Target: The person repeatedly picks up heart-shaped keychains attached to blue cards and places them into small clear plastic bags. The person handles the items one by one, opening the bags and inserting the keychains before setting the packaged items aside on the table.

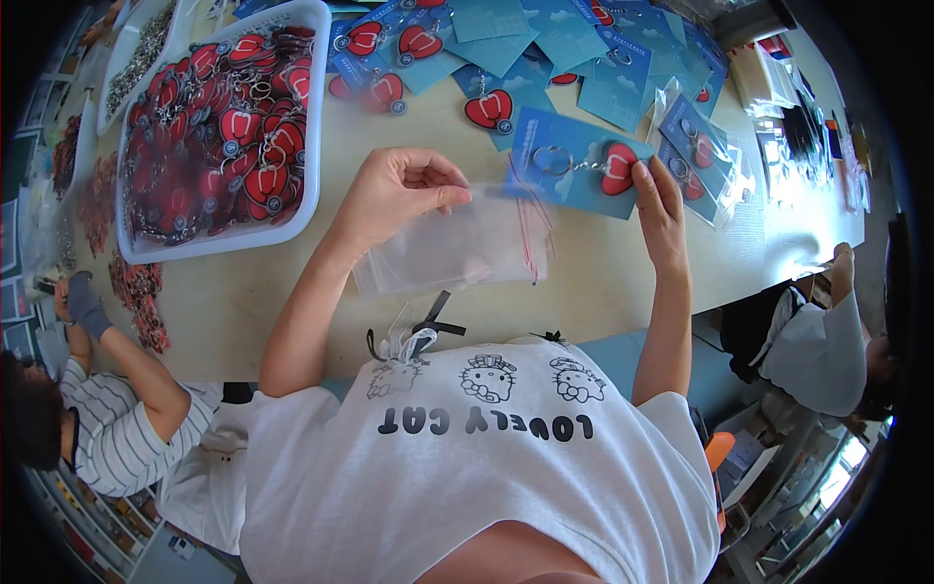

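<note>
My left hand (pixel 409 190) pinches the upper edge of a clear zip bag (pixel 428 258), its thumb and forefinger pressed together. Red seal lines cross the bag and the others stacked with it. In my right hand (pixel 662 209) is a blue card (pixel 579 146), gripped at its right edge. A red heart-shaped keychain (pixel 617 167) with a metal ring lies against the card's face, near my thumb. The card's left end reaches over the open side of the bags; whether it is inside one I cannot tell.
A white bin (pixel 316 146) at the left holds many red heart keychains. Blue cards (pixel 486 58) and loose keychains spread over the far side of the table. Filled clear bags (pixel 696 146) lie to the right. Two other people sit at either side.
</note>
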`<state>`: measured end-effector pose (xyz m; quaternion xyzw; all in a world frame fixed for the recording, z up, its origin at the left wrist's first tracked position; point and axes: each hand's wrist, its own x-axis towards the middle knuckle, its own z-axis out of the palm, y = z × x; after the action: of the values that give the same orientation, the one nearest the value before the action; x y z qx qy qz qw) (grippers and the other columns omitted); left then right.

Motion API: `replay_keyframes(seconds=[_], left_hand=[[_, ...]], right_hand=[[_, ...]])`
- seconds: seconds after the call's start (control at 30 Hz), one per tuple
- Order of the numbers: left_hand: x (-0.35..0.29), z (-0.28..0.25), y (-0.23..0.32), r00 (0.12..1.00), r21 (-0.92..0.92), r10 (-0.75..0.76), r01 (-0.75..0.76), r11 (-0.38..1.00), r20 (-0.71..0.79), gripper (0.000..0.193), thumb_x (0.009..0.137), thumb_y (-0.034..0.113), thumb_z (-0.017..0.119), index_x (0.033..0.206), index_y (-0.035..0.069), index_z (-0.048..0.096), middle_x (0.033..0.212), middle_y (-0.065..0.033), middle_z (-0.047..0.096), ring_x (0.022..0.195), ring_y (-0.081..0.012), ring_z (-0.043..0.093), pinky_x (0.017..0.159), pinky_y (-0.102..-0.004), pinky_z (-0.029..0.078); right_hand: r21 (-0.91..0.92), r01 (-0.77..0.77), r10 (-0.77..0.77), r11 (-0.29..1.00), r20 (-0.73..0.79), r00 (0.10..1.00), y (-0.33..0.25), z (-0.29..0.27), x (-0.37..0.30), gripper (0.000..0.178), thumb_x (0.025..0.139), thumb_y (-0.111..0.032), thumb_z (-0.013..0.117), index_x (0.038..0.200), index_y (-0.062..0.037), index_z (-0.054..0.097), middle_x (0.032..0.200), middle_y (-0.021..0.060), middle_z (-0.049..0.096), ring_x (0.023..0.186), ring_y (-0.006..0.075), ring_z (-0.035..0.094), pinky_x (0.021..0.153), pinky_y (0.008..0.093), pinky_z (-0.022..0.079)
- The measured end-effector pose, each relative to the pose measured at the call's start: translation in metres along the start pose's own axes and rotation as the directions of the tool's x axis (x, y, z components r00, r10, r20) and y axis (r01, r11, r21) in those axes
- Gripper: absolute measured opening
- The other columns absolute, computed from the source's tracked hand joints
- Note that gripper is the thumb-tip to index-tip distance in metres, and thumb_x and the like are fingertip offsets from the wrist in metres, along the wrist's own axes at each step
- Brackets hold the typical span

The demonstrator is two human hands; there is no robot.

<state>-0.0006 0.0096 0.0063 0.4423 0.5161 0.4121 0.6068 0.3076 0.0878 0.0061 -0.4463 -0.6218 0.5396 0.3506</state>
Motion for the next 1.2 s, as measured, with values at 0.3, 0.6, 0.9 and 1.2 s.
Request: replay_keyframes(seconds=[0.3,0.6,0.9,1.2], left_hand=[[0.001,-0.001,-0.002,1.0,-0.042,-0.009,0.008,0.999,-0.002,0.008,0.08,0.002,0.071,0.087,0.0,0.068,0.077,-0.0044,0.067,0.065,-0.0077,0.06,0.06,-0.0202,0.048],[-0.001,0.001,0.006,1.0,-0.094,-0.015,0.014,0.995,-0.013,0.009,0.08,0.004,0.072,0.086,0.001,0.067,0.076,-0.0034,0.067,0.065,-0.0076,0.06,0.06,-0.0205,0.048],[-0.001,0.001,0.001,1.0,-0.079,-0.022,0.022,0.997,0.005,0.009,0.08,0.004,0.073,0.087,0.001,0.067,0.076,-0.003,0.067,0.066,-0.008,0.061,0.061,-0.0208,0.048],[-0.003,0.005,-0.001,0.999,-0.057,0.014,-0.012,0.998,0.038,0.01,0.08,0.008,0.074,0.085,0.003,0.068,0.074,-0.0014,0.067,0.065,-0.0054,0.061,0.056,-0.0187,0.046]], right_hand=[[-0.062,0.023,-0.023,0.998,-0.012,1.0,0.002,-0.018,0.009,0.025,0.099,-0.025,0.052,0.088,-0.003,0.051,0.08,-0.0062,0.044,0.077,0.0027,0.037,0.068,0.0164,0.031],[-0.222,0.0,0.055,0.975,0.24,0.969,0.009,-0.022,0.006,0.024,0.1,-0.024,0.051,0.09,-0.0019,0.054,0.079,-0.0085,0.046,0.075,0.0011,0.038,0.065,0.0166,0.032],[-0.003,-0.006,0.006,1.0,0.055,0.998,0.012,-0.019,0.013,0.023,0.099,-0.026,0.053,0.091,-0.0042,0.056,0.078,-0.0054,0.048,0.071,0.0027,0.04,0.061,0.0193,0.033],[-0.221,0.029,0.044,0.975,0.319,0.947,-0.032,-0.026,0.011,0.029,0.096,-0.029,0.057,0.084,-0.0025,0.053,0.07,-0.0053,0.041,0.065,0.0036,0.034,0.055,0.023,0.027]])
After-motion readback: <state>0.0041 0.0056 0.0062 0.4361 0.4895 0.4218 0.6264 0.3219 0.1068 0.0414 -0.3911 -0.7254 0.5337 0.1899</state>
